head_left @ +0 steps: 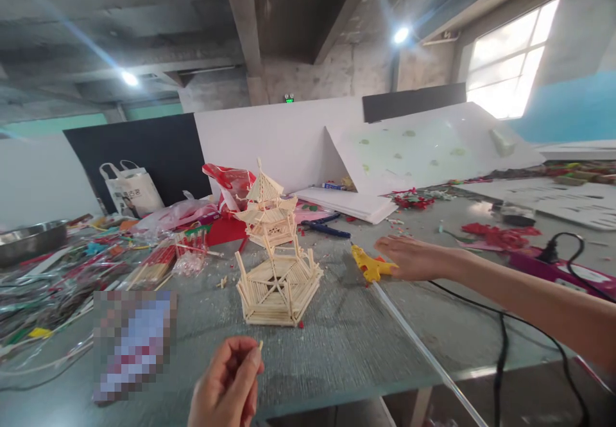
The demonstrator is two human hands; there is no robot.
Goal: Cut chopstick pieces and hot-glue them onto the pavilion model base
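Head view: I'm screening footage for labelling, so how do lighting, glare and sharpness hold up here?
Head view: the window burns out to white and the lamps throw streaky flares; head view: the stick base and glue gun read fairly clearly, while clutter by the left edge looks smeared; head view: a blocky mosaic hides detail at lower left.

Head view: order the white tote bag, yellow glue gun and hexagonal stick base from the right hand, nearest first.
From the right hand:
1. Yellow glue gun: directly beside it.
2. Hexagonal stick base: farther left.
3. White tote bag: far left, behind.
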